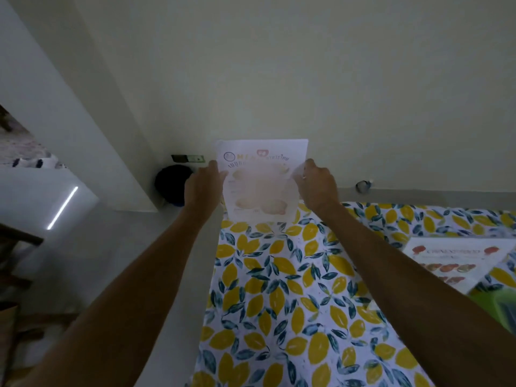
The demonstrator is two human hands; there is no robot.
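White paper, a thin rectangular printed sheet (262, 180): coloured lettering along the top, pale orange food pictures below, faint and blurred. Held upright in the air over the table's far edge, before the pale wall. Pinched at its left edge by the left hand (202, 184) and at its right edge by the right hand (318, 185), fingers curled onto the paper. Beneath, a smooth tablecloth (279, 289) of yellow lemons and blue-green leaves. Flat on it at right, a second printed sheet (452, 261) beside a green tray-like thing (499, 305), contents impossible to tell.
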